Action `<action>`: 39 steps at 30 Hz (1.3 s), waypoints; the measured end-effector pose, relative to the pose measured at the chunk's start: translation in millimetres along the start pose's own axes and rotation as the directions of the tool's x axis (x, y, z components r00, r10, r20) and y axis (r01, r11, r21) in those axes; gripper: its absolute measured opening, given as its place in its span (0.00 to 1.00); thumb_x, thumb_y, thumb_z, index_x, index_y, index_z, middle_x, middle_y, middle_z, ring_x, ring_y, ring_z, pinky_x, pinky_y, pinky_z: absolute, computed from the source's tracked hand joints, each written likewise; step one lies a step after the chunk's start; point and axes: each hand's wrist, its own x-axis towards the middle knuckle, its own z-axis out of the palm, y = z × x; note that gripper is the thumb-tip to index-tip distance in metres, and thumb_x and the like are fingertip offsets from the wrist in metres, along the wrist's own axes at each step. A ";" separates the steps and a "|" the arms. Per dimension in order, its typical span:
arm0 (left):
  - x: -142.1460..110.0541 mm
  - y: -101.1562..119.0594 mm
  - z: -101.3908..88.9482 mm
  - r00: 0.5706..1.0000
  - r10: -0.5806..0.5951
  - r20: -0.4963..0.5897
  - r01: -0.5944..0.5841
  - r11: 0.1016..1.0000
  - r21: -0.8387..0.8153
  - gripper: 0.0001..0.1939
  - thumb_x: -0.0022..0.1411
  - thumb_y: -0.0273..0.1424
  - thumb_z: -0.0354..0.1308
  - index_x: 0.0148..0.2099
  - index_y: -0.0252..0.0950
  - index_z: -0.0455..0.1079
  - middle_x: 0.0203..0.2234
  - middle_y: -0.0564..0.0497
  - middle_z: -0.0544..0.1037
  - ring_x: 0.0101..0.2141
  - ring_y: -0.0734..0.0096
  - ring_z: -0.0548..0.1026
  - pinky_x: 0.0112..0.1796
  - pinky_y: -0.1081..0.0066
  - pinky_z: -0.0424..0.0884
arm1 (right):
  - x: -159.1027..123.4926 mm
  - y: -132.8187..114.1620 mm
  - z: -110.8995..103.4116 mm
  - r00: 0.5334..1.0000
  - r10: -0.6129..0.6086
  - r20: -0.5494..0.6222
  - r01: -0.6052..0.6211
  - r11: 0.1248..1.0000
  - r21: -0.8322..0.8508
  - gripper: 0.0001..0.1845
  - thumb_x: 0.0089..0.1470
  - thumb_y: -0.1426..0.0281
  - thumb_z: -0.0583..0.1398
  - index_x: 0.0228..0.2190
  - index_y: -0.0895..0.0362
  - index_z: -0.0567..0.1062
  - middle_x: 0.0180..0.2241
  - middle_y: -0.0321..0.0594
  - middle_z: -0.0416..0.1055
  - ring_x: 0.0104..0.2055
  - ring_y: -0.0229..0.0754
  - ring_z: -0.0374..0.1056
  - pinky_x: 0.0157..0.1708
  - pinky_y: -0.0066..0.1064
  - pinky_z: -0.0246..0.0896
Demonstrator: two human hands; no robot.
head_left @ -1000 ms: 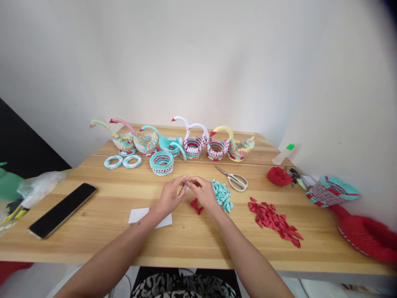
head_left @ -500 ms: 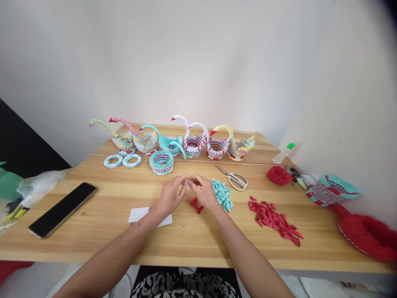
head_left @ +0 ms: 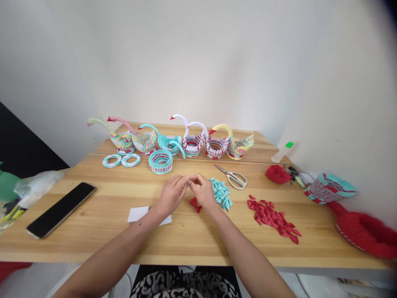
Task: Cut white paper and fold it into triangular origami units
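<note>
At the far left a crumpled clear bag (head_left: 39,185) sits by the edge of the worktop (head_left: 192,248), and a black phone (head_left: 61,210) lies slantwise near it. Next come two flat turquoise-and-white rings (head_left: 130,160), side by side, with a green-necked swan (head_left: 122,144) and a pink-necked swan (head_left: 145,144) standing behind them. White paper slips (head_left: 138,214) lie under the line of my left forearm, and a round turquoise basket (head_left: 160,166) stands farther back.

My left hand (head_left: 171,194) and right hand (head_left: 203,191) meet at the fingertips, above the middle of the worktop. Between them they pinch a small pale piece (head_left: 187,182), mostly hidden by my fingers. A few red folded pieces (head_left: 195,204) lie just beside my right hand.

A pile of turquoise triangles (head_left: 221,193) lies just past that hand, then scissors (head_left: 236,180) with pale handles, their tips pointing away to the left. Farther right is a scattered pile of red triangles (head_left: 274,218), and beyond it a turquoise-rimmed basket (head_left: 329,189).
</note>
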 end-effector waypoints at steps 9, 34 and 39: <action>-0.7 -9.0 1.1 1.000 -0.019 -0.020 0.020 0.999 0.032 0.17 0.61 0.26 0.51 0.53 0.39 0.64 0.44 0.45 0.76 0.49 0.61 0.71 0.49 0.60 0.69 | 2.0 -0.4 -2.7 0.998 0.022 0.061 -0.025 0.998 0.049 0.08 0.52 0.65 0.58 0.31 0.56 0.75 0.31 0.38 0.75 0.34 0.41 0.70 0.38 0.32 0.63; 6.0 4.3 -3.7 0.883 -0.417 0.216 0.467 0.727 -0.503 0.09 0.58 0.32 0.55 0.36 0.37 0.75 0.33 0.50 0.80 0.35 0.65 0.77 0.39 0.70 0.70 | -6.3 -9.4 3.2 0.983 -0.181 -0.023 0.176 0.975 -0.131 0.20 0.57 0.74 0.50 0.48 0.50 0.71 0.36 0.40 0.67 0.41 0.42 0.64 0.43 0.35 0.59; 9.5 7.4 -8.9 0.844 -0.485 0.227 0.521 0.646 -0.557 0.09 0.57 0.32 0.55 0.36 0.36 0.75 0.33 0.51 0.80 0.36 0.66 0.76 0.39 0.71 0.70 | -6.6 -7.3 4.9 0.985 -0.167 -0.038 0.163 0.982 -0.094 0.18 0.55 0.74 0.52 0.46 0.52 0.72 0.37 0.41 0.68 0.42 0.42 0.64 0.44 0.34 0.60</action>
